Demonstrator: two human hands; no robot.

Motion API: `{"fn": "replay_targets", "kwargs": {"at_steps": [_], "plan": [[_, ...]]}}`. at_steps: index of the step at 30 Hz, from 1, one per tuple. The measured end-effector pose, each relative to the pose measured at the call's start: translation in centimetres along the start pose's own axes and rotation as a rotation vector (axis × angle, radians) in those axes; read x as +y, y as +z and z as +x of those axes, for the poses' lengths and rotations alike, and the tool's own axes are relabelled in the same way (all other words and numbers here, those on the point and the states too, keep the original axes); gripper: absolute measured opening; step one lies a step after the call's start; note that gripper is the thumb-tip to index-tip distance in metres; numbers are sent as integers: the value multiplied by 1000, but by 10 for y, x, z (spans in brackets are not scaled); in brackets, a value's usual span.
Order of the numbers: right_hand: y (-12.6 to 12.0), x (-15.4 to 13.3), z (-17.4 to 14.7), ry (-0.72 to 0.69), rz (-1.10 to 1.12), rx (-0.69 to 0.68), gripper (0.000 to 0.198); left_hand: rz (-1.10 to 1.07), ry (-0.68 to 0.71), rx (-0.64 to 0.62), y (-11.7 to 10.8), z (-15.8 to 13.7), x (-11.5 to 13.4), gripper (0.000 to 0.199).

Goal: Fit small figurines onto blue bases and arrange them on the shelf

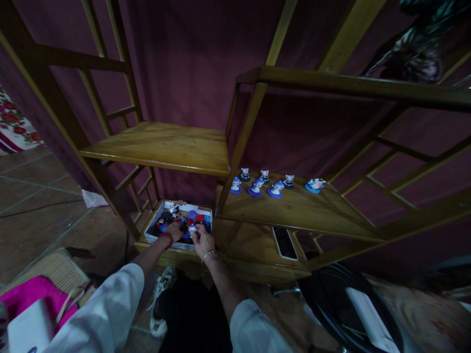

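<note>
Figurines (174,211) lie jumbled in a shallow white box (204,210), which sits on the low wooden ledge (235,240) of a display rack. The right hand (204,241), a silver bracelet (208,255) at its wrist, pinches a small white-and-purple figure (192,228) between thumb and fingers, just over the contents of the box near its front edge. The left hand (174,230), wearing a red beaded bracelet (167,239), reaches down among the pieces beside it; its fingertips are hidden, so I cannot tell whether it grips anything. To the right, on a higher shelf (294,214), three dark-based figures (264,176) stand in a back row, with three purple-based ones (256,187) in front of them and a blue-based one (315,185) off at the right, apart from the others. Below that shelf, a phone (285,243) with a dark screen and pale edges lies flat on the ledge. A black round-seated chair (316,294) stands at lower right.
</note>
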State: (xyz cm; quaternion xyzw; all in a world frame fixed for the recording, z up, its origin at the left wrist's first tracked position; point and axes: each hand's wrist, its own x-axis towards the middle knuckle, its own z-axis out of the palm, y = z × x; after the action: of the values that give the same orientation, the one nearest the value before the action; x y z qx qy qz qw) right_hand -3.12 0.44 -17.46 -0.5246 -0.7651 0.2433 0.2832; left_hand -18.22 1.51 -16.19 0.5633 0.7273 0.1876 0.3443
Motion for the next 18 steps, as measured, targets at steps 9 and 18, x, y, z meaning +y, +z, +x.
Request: {"fn": "replay_targets", "kwargs": {"at_steps": [9,18], "plan": [[-4,-2,-1,-50,-31,17,33,218,-22,-13,16,12,1,29],[0,0,-1,-40,3,55,31,252,-22,22,25,15,-6,43]]}}
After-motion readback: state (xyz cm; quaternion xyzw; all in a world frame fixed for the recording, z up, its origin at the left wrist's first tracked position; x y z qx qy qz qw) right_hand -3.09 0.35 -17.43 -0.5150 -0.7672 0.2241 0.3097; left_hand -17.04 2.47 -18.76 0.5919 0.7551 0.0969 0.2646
